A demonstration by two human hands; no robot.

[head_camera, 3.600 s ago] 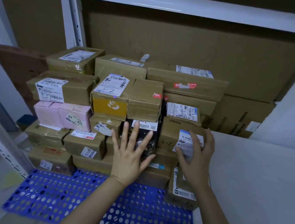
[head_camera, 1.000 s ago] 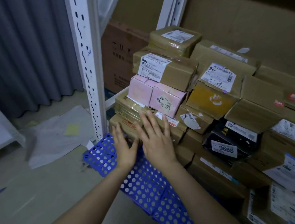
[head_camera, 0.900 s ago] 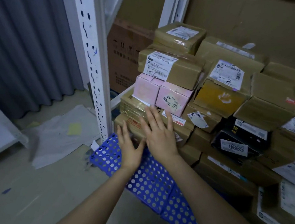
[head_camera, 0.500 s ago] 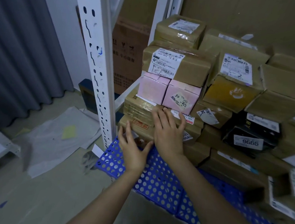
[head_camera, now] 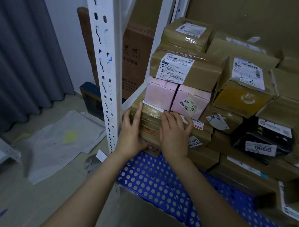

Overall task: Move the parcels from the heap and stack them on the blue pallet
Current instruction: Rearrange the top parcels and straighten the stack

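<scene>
Low in the frame lies the blue pallet [head_camera: 156, 181], perforated plastic. At its far left corner sits a glossy taped brown parcel [head_camera: 150, 122], its long side running left to right. The left hand [head_camera: 132, 130] lies flat against its left end, fingers straight. The right hand [head_camera: 175, 133] spreads open on its front. Two pink boxes [head_camera: 176, 96] rest on top.

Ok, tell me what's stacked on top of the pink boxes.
A brown parcel with a white label lies across both pink boxes, and a smaller brown parcel tops that. The pink boxes' top faces are covered, so nothing there shows.
</scene>
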